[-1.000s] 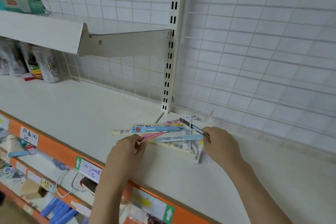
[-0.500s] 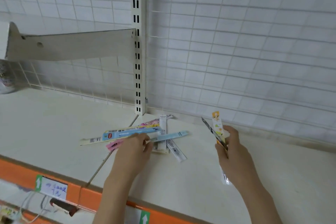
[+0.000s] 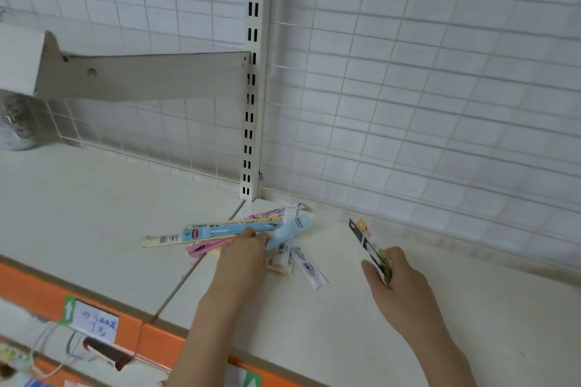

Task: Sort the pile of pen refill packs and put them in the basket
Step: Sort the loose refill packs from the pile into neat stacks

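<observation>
Sorting refill packs on the shelf [image 3: 94, 214], beside the slotted upright [image 3: 251, 72].

Just in front of the upright's foot lies the pile of pen refill packs [image 3: 226, 231], fanned out. The left hand [image 3: 245, 261] rests on it, fingers curled over the packs, probably steadying or picking one. Right of the upright, the right hand [image 3: 399, 276] pinches a few chosen packs [image 3: 367, 245] upright, likely kept apart as sorted. No basket in sight.
</observation>
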A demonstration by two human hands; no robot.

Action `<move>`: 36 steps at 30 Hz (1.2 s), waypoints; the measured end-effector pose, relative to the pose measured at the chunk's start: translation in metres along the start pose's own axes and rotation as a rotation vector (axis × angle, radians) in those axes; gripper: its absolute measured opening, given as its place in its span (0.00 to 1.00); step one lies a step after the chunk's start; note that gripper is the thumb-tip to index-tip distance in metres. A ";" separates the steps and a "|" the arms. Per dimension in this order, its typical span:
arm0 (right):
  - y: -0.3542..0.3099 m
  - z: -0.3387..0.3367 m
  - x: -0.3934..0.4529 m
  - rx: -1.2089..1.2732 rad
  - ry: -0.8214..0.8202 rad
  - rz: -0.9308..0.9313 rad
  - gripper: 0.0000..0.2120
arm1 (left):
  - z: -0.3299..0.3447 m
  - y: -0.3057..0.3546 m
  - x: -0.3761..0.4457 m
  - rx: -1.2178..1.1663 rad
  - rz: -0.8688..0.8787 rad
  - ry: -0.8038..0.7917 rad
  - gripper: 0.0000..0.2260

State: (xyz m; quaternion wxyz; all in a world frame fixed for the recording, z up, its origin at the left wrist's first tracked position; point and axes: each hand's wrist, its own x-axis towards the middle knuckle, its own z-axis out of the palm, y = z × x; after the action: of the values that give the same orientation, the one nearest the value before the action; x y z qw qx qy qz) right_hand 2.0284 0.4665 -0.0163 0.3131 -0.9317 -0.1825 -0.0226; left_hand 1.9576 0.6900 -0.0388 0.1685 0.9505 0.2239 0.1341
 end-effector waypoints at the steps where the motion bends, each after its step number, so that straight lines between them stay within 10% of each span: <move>1: -0.001 0.002 0.002 -0.034 -0.003 -0.008 0.11 | -0.004 -0.004 -0.002 -0.071 -0.014 0.041 0.13; 10: -0.033 0.029 0.030 -0.216 -0.118 -0.072 0.12 | -0.057 -0.064 -0.019 -0.282 -0.312 0.421 0.05; 23: -0.095 0.079 0.086 -0.284 -0.301 -0.066 0.21 | -0.061 -0.105 -0.047 -0.185 -0.460 0.385 0.07; 36: -0.062 0.037 0.082 0.038 -0.414 0.081 0.06 | -0.046 -0.061 0.013 -0.110 -0.223 0.161 0.05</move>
State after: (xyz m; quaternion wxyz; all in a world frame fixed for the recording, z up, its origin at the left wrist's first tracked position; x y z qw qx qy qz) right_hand 2.0797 0.5607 0.0027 0.2870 -0.9171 -0.2055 0.1852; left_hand 1.9306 0.7592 -0.0177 0.2158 0.8953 0.3330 0.2025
